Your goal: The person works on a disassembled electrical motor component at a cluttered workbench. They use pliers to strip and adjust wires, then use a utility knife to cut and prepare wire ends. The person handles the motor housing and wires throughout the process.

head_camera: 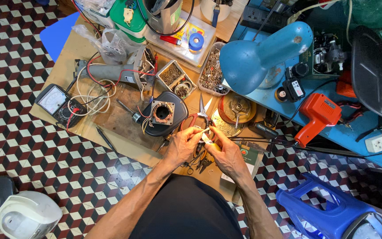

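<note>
My left hand (183, 146) and my right hand (226, 155) meet over the front of a low wooden workbench (120, 128). Together they pinch a small pale part (205, 135) with thin wires between their fingertips; what it is I cannot tell. Red-handled scissors (202, 113) lie just beyond my fingers. A dark motor housing with a square metal opening (162, 113) sits left of my left hand. A round copper-wound coil (237, 110) lies behind my right hand.
An analog meter (55, 102) with red and black leads rests at the bench's left. Trays of screws (212, 71), a blue desk lamp (261, 55), an orange soldering gun (317, 116), a blue plastic stool (332, 208) and a white appliance (27, 214) surround the spot.
</note>
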